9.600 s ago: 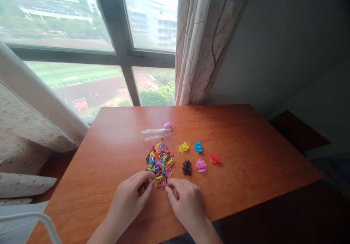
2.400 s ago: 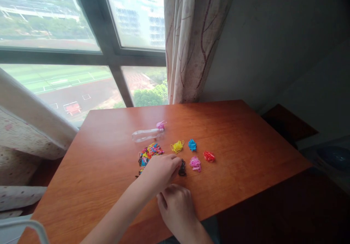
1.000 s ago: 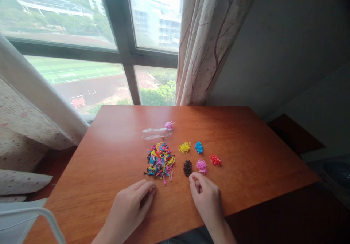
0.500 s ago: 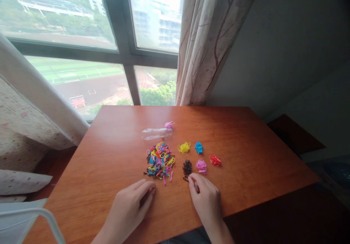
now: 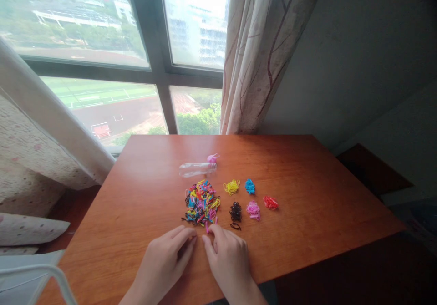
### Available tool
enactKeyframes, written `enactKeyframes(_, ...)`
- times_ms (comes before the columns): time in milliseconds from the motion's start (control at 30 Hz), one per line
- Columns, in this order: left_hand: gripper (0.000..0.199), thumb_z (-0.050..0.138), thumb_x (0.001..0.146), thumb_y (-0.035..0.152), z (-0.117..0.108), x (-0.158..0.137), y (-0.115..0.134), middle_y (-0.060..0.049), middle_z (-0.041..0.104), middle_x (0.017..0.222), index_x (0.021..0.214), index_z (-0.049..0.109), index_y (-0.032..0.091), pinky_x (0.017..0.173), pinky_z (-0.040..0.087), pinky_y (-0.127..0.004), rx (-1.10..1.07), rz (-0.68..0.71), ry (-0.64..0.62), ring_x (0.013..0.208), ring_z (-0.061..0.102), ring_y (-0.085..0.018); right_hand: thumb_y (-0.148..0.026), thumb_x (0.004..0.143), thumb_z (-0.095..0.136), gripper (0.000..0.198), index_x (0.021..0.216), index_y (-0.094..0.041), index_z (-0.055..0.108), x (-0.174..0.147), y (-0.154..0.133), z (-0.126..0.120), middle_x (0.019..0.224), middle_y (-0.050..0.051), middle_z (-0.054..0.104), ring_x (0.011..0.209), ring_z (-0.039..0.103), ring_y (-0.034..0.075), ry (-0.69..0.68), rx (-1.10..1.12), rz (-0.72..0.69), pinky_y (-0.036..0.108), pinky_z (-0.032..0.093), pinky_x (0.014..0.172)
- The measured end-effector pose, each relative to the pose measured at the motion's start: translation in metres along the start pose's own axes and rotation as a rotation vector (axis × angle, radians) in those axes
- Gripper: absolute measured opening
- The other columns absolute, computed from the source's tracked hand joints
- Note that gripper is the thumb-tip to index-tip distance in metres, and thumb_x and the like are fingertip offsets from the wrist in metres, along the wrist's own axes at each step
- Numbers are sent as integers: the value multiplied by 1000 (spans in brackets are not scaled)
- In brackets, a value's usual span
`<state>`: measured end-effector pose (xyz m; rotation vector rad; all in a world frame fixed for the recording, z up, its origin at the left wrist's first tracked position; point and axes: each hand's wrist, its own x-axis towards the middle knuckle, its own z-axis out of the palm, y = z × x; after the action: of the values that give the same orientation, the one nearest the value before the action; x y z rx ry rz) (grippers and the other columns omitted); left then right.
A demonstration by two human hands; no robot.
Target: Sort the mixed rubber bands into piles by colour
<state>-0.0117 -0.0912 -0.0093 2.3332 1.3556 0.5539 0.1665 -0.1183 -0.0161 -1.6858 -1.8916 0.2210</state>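
A pile of mixed coloured rubber bands (image 5: 201,202) lies at the middle of the table. Just in front of it rests my left hand (image 5: 169,252), thumb and forefinger brought together; whatever is between the tips, if anything, is hidden. My right hand (image 5: 227,252) is at the pile's near edge, thumb and forefinger apart, its fingertips by a pink rubber band (image 5: 206,227). To the right are separate heaps of yellow (image 5: 232,187), blue (image 5: 250,186), black (image 5: 235,211), pink (image 5: 253,210) and red rubber bands (image 5: 271,202). One black band (image 5: 235,226) lies just below the black heap.
Behind the pile a clear plastic bottle (image 5: 196,170) lies on its side, with a pink cap (image 5: 213,158) near its mouth. The wooden table (image 5: 307,177) meets a window and curtain (image 5: 254,68). A white frame (image 5: 54,273) stands at the lower left.
My right hand has moved left from the black heap to the mixed pile, leaving a black band on the table, and its thumb and forefinger have parted. My left hand has hardly moved.
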Motion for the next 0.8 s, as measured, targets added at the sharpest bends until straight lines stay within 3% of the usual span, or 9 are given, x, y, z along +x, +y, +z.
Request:
enactKeyframes(300, 18, 45, 97, 25, 2, -2, -2, 2, 68, 77, 91, 63, 26, 61, 47, -21, -4, 4, 7, 67, 67, -13, -28, 99, 46, 26, 80, -22, 62, -4, 10, -8, 58, -3, 59, 50, 56, 12, 29, 101, 19, 24, 31, 54)
enactKeyframes(633, 17, 47, 95, 25, 1, 0, -2, 2, 69, 78, 89, 62, 26, 60, 48, -20, 0, 22, 42, 66, 68, -13, -43, 99, 49, 36, 88, -18, 72, -6, 97, -52, 54, -2, 54, 46, 50, 12, 226, 70, 129, 20, 40, 51)
enactKeyframes(800, 18, 46, 96, 25, 1, 1, -3, 2, 70, 79, 90, 63, 26, 61, 49, -20, -1, 20, 34, 68, 69, -13, -46, 98, 50, 38, 86, -18, 73, -2, 114, -55, 54, -2, 53, 46, 49, 11, 222, 73, 134, 20, 40, 50)
